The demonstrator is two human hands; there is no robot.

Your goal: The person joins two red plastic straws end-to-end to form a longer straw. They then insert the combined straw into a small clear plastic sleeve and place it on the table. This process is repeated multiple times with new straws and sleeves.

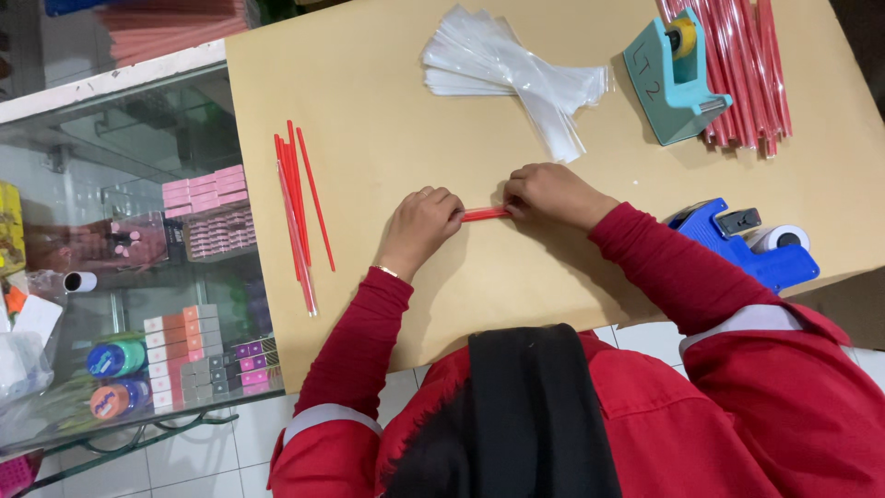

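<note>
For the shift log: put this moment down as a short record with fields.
Surface: brown paper sheet over a glass counter
Left hand: pinching one end of a thin red stick
Right hand: pinching the other end
Left of hands: loose red sticks
Above hands: pile of clear sleeves
Upper right: teal tape dispenser on a bundle of wrapped sticks
Right: blue label gun

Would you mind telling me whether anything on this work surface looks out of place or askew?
Nothing stands out. Both hands, left and right, grip a thin red stick on the brown paper. Loose red sticks fan slightly; the clear sleeves lie loosely piled.
</note>
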